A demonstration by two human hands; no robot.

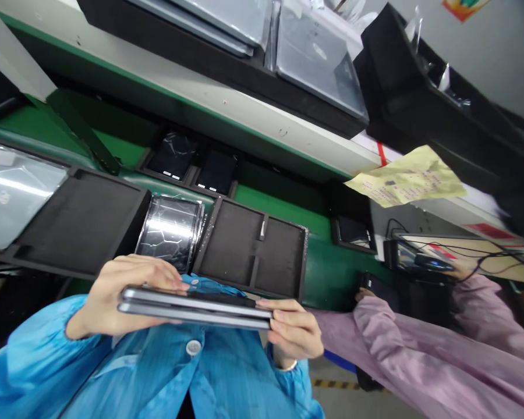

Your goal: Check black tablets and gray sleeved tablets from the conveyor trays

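I hold a thin grey closed device [196, 307], like two slim laptops or tablets stacked, edge-on in front of my blue coat [192, 372]. My left hand [126, 291] wraps over its left end, fingers curled on top and thumb beneath. At the right end, my right hand [294, 334] clamps it with fingers folded round the edge. Just beyond the device lies a black foam tray [253, 247] with two recesses on the green belt [332, 267].
A glossy film-wrapped stack [170, 230] sits between two black foam trays; the left tray [78, 224] adjoins a bagged silver laptop [13, 192]. An overhead shelf [227, 99] carries more trays. A yellow paper [408, 177] hangs at right. A co-worker's pink sleeve [419, 355] reaches toward a workstation.
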